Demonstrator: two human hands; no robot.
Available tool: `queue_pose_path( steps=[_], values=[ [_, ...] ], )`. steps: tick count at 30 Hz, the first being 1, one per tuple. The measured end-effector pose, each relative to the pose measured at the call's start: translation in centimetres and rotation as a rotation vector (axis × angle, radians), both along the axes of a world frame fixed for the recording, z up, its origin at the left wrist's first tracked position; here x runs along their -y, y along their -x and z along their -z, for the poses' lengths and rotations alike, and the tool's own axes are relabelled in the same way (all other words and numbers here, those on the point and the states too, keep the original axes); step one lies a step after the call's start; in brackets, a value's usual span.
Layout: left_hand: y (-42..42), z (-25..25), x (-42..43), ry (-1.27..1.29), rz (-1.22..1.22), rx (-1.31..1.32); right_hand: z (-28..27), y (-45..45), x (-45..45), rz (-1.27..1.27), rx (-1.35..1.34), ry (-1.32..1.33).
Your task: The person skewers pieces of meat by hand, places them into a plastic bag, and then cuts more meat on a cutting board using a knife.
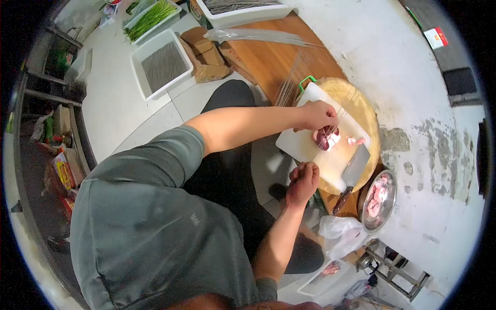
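My left hand (319, 114) is closed just above dark red meat pieces with white parts (326, 138) on a white cutting board (304, 142). Thin skewers (338, 114) show at its fingertips; whether meat is threaded on them is unclear. Curled shut, my right hand (304, 181) hovers by the board's near edge, and anything inside it is hidden. Small pink meat scraps (356, 140) lie beyond the dark meat. A cleaver (355, 168) rests on the board's right side, its dark handle sticking out past the edge.
Beneath the board is a round wooden block (369, 116) on a wooden table (268, 46). Loose skewers (290, 85) and a plastic bag (248, 35) lie to its left. A metal bowl of meat (377, 201) and a white plastic bag (341, 235) sit to the right.
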State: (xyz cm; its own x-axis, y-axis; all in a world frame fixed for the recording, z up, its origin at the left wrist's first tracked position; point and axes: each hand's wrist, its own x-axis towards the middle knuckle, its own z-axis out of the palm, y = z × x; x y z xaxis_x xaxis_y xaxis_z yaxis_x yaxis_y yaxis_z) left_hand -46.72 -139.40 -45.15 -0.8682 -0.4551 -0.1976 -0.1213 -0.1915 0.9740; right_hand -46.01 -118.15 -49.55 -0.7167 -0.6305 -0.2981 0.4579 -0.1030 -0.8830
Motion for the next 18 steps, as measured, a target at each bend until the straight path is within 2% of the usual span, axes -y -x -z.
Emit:
queue_pose_path(
  steps=[2, 5, 6, 9, 10, 13, 14, 17, 18],
  values=[
    [-0.4, 0.2, -1.3, -0.058, 0.001, -0.015, -0.1, -0.3, -1.0, 0.017, -0.008, -0.011],
    [-0.5, 1.4, -3.4, 0.021, -0.014, 0.003, -0.2, -0.8, -2.3, 0.007, -0.049, -0.035],
    [-1.7, -0.5, -4.3, 0.050, -0.007, -0.005, -0.3, -1.0, -2.7, 0.012, -0.060, -0.044],
    [-1.3, 2.1, -6.0, 0.015, 0.061, 0.024, -0.3, -1.8, -3.8, 0.021, -0.065, -0.078],
    [-1.5, 2.6, -6.4, 0.078, 0.087, -0.010, -0.1, -1.9, -4.2, 0.021, -0.054, -0.096],
    [-2.2, 2.7, -8.0, 0.067, 0.101, 0.041, 2.0, -0.7, -5.3, 0.023, -0.089, -0.180],
    [-2.5, 2.3, -8.1, 0.186, 0.117, 0.072, 3.0, -0.4, -6.1, 0.025, -0.106, -0.222],
    [-2.0, 4.0, -7.5, 0.647, -0.030, 0.299, 4.2, 0.3, -8.0, 0.130, -0.187, -0.336],
    [-1.4, 4.9, -6.8, 0.745, -0.101, 0.257, 9.0, 2.3, -9.9, 0.082, -0.339, -0.361]
  ],
)
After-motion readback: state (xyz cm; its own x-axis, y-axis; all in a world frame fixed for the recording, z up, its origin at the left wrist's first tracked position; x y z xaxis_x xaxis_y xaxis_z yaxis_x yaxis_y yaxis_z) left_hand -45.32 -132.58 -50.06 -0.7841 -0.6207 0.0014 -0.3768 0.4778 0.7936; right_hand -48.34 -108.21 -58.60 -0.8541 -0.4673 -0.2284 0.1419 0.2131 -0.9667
